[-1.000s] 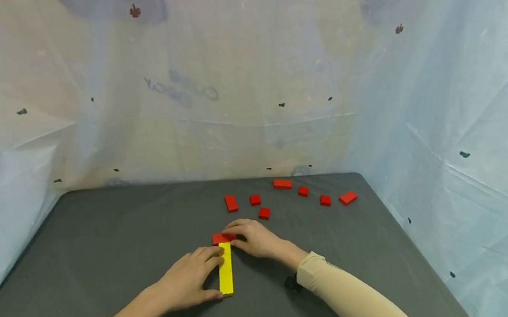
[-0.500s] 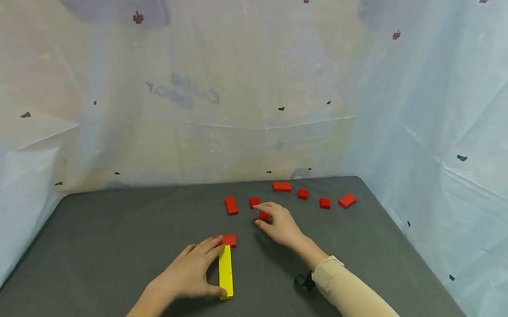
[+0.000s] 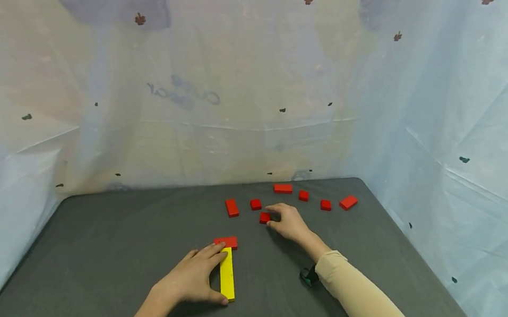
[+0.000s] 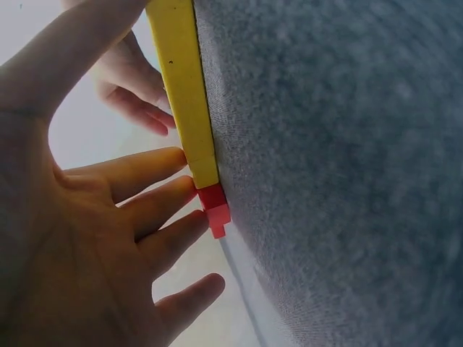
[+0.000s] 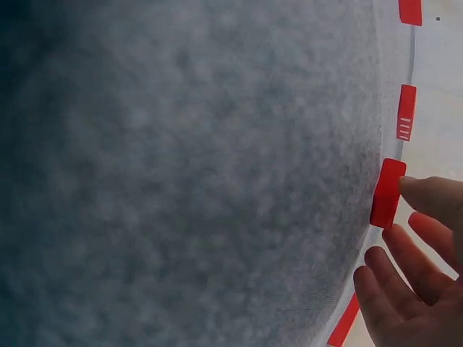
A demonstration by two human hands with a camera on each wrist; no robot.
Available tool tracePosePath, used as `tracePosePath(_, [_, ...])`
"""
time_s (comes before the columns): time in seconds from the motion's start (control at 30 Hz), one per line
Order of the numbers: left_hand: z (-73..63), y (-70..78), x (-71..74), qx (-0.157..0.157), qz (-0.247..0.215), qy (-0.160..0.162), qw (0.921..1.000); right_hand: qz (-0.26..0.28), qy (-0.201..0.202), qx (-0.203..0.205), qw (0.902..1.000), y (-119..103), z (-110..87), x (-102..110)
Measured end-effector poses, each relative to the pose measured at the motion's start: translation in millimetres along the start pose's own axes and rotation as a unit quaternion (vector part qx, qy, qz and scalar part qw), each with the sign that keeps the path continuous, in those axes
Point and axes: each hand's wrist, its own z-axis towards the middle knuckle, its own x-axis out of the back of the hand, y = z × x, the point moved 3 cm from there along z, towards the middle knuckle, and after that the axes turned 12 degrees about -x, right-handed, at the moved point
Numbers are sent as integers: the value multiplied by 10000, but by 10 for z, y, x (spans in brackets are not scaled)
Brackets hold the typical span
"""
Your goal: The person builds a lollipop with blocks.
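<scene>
A long yellow block (image 3: 227, 279) lies on the dark tabletop, pointing away from me. At its far end a red block (image 3: 232, 243) lies crosswise. My left hand (image 3: 192, 280) spans the yellow block, thumb by the near end and fingertips touching near the far end. In the left wrist view those fingers (image 4: 155, 206) are nearly straight against the side of the yellow block (image 4: 187, 94). Farther right, my right hand (image 3: 292, 227) has thumb and forefinger around the right end of a small red block (image 3: 264, 217). The right wrist view shows both digits at the small red block (image 5: 388, 191).
Several other red blocks are scattered toward the back, among them a square one (image 3: 256, 204), an oblong one (image 3: 232, 208) and another oblong (image 3: 348, 202) at the right. Plastic sheeting (image 3: 208, 105) hangs behind the tabletop (image 3: 102, 253) and along both sides.
My right hand has left the crosswise red block, reached out to the small red block, then drawn slightly right to its end. My left fingers have slid forward onto the crosswise block's edge.
</scene>
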Motion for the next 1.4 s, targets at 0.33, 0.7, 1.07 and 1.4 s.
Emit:
tracePosePath(0.33, [12, -15, -12, -14, 44, 23, 10000, -101, 29, 101, 9999, 6, 21, -3])
tracePosePath(0.7, [29, -27, -14, 13, 26, 16, 10000, -86, -33, 36, 10000, 20, 28, -2])
tracePosePath(1.07, [8, -35, -9, 36, -6, 27, 10000, 72, 101, 359, 9993, -145, -8, -20])
tracePosePath(1.4, [16, -12, -9, 54, 24, 94, 9999, 208, 18, 579, 9981, -443, -1, -131])
